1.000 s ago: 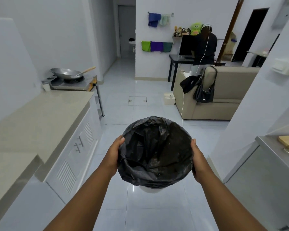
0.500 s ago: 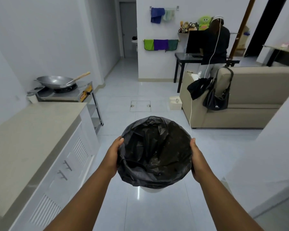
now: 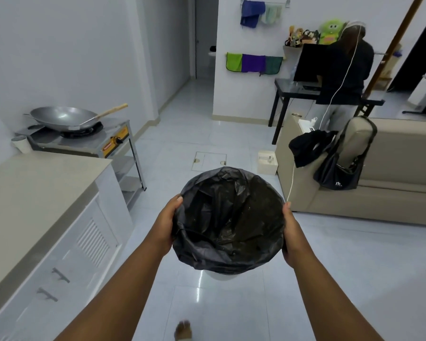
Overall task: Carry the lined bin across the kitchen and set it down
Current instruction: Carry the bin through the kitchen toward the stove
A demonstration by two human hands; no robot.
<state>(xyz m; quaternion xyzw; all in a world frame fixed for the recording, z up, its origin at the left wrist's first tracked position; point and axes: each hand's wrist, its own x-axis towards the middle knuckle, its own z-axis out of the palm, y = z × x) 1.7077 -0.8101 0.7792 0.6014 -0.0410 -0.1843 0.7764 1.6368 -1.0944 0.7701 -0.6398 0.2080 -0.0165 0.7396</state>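
Observation:
The bin is a small white pail lined with a black plastic bag that folds over its rim; only a sliver of white shows beneath the bag. It hangs in the air above the tiled floor, mouth up and level. My left hand grips its left side and my right hand grips its right side, thumbs at the rim. The inside of the liner looks empty apart from creases.
A beige counter with white cabinets runs along the left, then a gas stove with a wok. A beige sofa with black bags stands right. A person stands at a desk behind it. A small white box sits on the floor.
I have walked forward with the bin held the same way: the stove, sofa and far wall are closer, and the right-hand wall and counter have dropped out of view. My foot now shows below.

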